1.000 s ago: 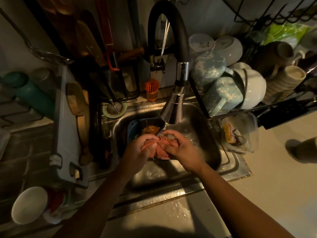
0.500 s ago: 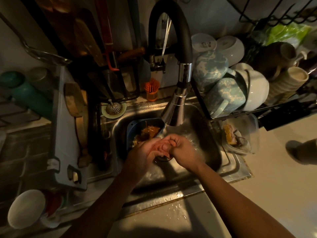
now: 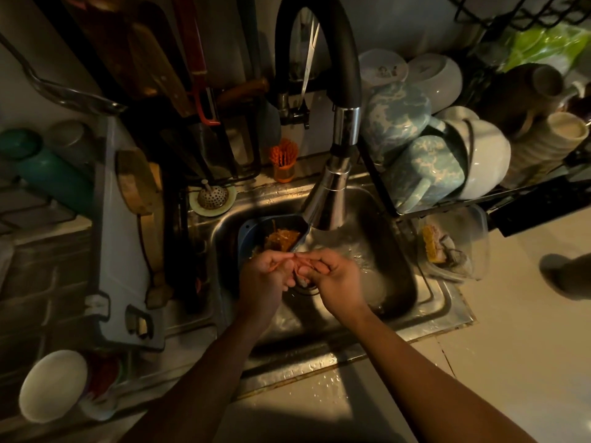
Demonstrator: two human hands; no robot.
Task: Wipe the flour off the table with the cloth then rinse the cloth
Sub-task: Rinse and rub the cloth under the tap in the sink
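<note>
The cloth (image 3: pixel 300 272), plainly bunched a second ago, is now showing only as a pink sliver between hands that are closing tighter. The left hand (image 3: pixel 265 279) and right hand (image 3: pixel 334 278) are curling their fingers (image 3: pixel 277 258) round it, pinching it over the sink (image 3: pixel 428 302), just below the faucet (image 3: pixel 332 190) and beside a blue strainer basket (image 3: pixel 252 231).

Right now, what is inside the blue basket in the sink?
Orange-brown food scraps lie in the basket. Its near part is hidden behind the left hand, so anything there cannot be seen.
</note>
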